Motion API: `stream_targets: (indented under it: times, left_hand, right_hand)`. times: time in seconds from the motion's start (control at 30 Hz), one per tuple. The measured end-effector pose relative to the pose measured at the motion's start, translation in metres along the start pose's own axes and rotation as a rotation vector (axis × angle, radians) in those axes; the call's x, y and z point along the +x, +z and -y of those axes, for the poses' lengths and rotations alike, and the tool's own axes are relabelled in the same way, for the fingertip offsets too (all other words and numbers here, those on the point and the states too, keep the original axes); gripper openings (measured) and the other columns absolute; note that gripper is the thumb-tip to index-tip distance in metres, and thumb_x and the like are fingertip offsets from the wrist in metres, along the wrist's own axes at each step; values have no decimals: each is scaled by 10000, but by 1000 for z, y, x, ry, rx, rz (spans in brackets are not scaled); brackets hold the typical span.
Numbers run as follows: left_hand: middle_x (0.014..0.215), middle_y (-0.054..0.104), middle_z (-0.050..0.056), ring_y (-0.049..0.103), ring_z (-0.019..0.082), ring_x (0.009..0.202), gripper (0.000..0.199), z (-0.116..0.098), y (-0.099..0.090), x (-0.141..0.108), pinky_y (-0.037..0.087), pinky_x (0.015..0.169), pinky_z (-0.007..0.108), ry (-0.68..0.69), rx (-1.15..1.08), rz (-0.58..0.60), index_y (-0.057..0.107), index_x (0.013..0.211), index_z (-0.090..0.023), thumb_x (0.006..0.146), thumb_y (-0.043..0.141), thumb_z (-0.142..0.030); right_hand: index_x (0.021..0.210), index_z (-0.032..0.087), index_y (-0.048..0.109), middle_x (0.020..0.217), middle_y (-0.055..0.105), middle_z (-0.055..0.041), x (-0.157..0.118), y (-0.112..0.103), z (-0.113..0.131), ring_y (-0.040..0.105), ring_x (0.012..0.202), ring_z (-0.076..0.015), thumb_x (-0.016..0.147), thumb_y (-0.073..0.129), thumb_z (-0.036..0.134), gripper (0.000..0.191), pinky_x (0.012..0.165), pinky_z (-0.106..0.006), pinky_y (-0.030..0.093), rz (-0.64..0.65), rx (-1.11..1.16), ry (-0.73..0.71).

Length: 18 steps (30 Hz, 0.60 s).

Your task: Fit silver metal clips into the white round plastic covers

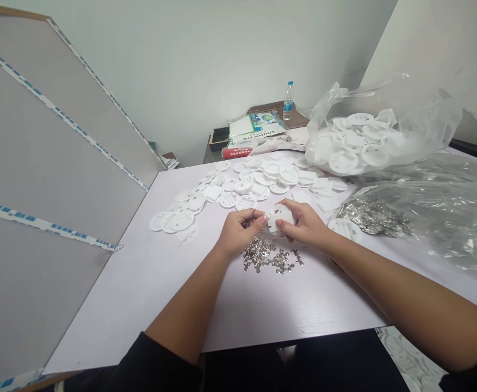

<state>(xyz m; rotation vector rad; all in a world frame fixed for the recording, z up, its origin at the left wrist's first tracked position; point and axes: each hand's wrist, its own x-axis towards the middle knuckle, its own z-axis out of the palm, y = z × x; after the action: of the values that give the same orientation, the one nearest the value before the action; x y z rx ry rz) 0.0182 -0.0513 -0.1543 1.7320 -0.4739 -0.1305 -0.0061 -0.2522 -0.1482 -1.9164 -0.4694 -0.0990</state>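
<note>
I find the white plastic disc (279,218) held up just above the bench (148,283), pinched in the fingers of my right hand (305,224). It sits directly beyond the heap of small metal clips (268,257), a little to that heap's right. The disc is round, so I record no long axis; its face looks tilted toward me, though the fingers hide part of it.

My left hand (238,231) is closed narrow, fingertips drawn together at the disc's left edge. It may be holding a clip, but the piece is too small for me to confirm. Both hands meet at the disc; the right carries it, the left touches or nearly touches it from the side. The left hand also lies nearer the clip heap, hovering over its far left corner.

Beyond the heap, loose white discs (242,188) are spread across the bench. Further right of the heap, a clear bag of discs (360,141) stands open, and a second bag of metal parts (375,216) lies beside it. A water bottle (288,100) stands far behind.
</note>
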Motion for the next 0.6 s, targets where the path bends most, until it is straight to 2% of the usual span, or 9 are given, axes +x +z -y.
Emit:
stream_targets:
  times: [0.13,0.3,0.4,0.5,0.6]
  left_hand:
    - [674,636,27,511,112,597,355,-1,0,1,415,573,246,12,-46,18,753,833,-149,798,747,-503]
    - [537,464,-28,359,89,522,339,3,1,0,309,501,233,-17,56,-77,757,798,-149,752,775,-484]
    - [565,518,-13,393,102,532,374,3,0,0,332,514,244,-7,103,-86,770,857,-153,780,749,-519]
    - [723,667,32,469,119,574,397,1,-2,1,378,551,261,43,184,-126,770,936,-168,869,657,-543]
    - [875,731,52,544,141,652,366,1,-4,2,425,614,275,69,309,-215,753,992,-185,928,586,-505]
  right_hand:
    - [1013,185,571,594,637,28,-1,1,-1,559,404,-134,811,584,374,277,440,-276,421,20,62,48]
    - [1009,189,580,577,629,22,-1,3,-1,542,446,-140,823,568,371,260,472,-279,389,-1,-96,-14]
    - [1004,196,585,542,589,32,1,-4,4,528,466,-147,851,561,380,241,501,-286,380,27,-204,-28]
    - [969,194,598,565,594,6,3,-28,13,553,516,-170,888,564,422,244,528,-300,393,1,-344,15]
    - [1050,179,611,643,641,-25,12,-71,21,614,585,-201,920,564,419,277,561,-310,448,-224,-429,210]
